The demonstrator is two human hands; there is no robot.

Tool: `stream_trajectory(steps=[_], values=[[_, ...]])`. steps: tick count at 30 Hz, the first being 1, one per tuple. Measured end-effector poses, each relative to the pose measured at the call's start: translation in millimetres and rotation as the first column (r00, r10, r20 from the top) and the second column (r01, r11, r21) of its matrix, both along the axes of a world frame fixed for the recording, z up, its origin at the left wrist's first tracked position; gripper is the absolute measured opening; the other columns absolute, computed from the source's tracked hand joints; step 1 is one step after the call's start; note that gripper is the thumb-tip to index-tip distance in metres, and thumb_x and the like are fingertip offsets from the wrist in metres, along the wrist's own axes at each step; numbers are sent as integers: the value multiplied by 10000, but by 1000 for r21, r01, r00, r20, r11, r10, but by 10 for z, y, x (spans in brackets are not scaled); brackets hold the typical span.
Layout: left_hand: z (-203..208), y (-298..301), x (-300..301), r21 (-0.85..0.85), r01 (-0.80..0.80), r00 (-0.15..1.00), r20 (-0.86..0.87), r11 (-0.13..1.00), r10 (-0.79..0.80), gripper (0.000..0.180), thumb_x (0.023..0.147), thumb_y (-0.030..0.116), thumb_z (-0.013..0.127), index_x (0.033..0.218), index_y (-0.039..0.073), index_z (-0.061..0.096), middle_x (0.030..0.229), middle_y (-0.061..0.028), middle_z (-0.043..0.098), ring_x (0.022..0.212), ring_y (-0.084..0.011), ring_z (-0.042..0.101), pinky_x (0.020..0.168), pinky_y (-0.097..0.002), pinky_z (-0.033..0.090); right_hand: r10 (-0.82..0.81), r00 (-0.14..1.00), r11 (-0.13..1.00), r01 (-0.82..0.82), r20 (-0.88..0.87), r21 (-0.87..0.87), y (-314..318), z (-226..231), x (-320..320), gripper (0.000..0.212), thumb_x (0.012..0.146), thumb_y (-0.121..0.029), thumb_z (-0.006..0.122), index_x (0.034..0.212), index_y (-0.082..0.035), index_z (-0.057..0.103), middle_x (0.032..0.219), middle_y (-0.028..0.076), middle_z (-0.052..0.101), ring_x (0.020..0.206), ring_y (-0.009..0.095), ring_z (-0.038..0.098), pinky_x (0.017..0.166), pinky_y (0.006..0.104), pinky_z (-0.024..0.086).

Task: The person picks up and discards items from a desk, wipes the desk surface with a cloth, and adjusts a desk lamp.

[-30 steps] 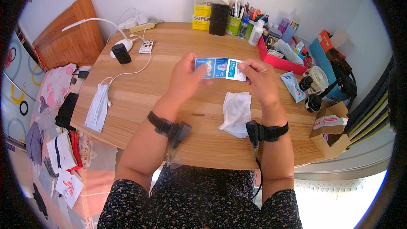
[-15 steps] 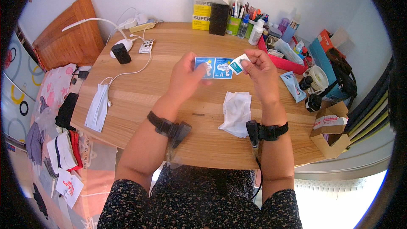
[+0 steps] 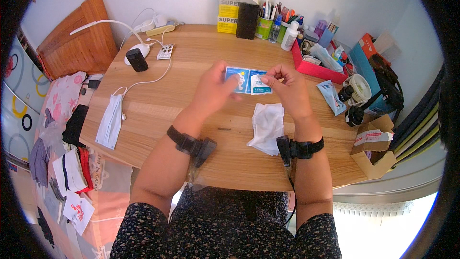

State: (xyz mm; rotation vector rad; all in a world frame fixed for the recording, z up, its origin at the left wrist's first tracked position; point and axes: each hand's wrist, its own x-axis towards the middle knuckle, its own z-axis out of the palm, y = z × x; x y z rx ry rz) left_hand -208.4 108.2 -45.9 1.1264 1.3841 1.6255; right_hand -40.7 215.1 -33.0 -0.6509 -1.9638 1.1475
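Observation:
My left hand (image 3: 213,86) is closed on a strip of two joined blue sachets (image 3: 243,85), its thumb lying across the left one. Between the thumb and fingers of my right hand (image 3: 290,93) is a small white and teal square sachet (image 3: 260,88). This sachet lies over the right half of the blue strip and hides part of it. Whether the two are pressed together I cannot tell. Just below both hands, a creased white tissue (image 3: 266,127) rests on the wooden table.
A white face mask (image 3: 110,122) and a desk lamp (image 3: 138,53) are to the left. At the right stand a red tray of small items (image 3: 320,71), a blue packet (image 3: 331,98) and an open cardboard box (image 3: 376,156). Yellow boxes (image 3: 227,14) stand at the back.
My right hand has moved slightly left and down, bringing the white and teal sachet over the blue strip's right half. My left hand has shifted a little to the right with the strip.

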Motion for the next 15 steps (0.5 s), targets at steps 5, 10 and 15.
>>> stream_trajectory(steps=[5, 10, 15], values=[[-35, -8, -14, -2, 80, 997, 21, 997, -80, 94, 889, 78, 534, 906, 38, 450, 842, -64, 568, 704, -125, 590, 522, -266, 556, -72, 991, 995, 65, 110, 73, -19, 56, 5, 131, 791, -103, 695, 794, -43, 579, 726, -25, 555, 646, 43, 450, 572, 193, 388], [-4, -7, 28, 11, 117, 992, 39, 993, -117, 98, 891, 87, 534, 892, 45, 445, 830, -55, 559, 714, -124, 587, 533, -272, 563, -15, 999, 968, 27, -52, 249, 126, -132, -5, 173, 779, -169, 687, 778, -21, 598, 695, 36, 576, 634, 108, 519, 576, 250, 425], [-2, -19, 37, 11, 136, 990, 43, 991, -136, 102, 896, 99, 532, 897, 47, 444, 837, -53, 558, 722, -122, 586, 539, -276, 566, 57, 998, 988, -60, -20, -143, 95, -125, -17, 171, 793, -177, 681, 767, -35, 591, 697, 11, 578, 633, 85, 513, 566, 247, 428]])
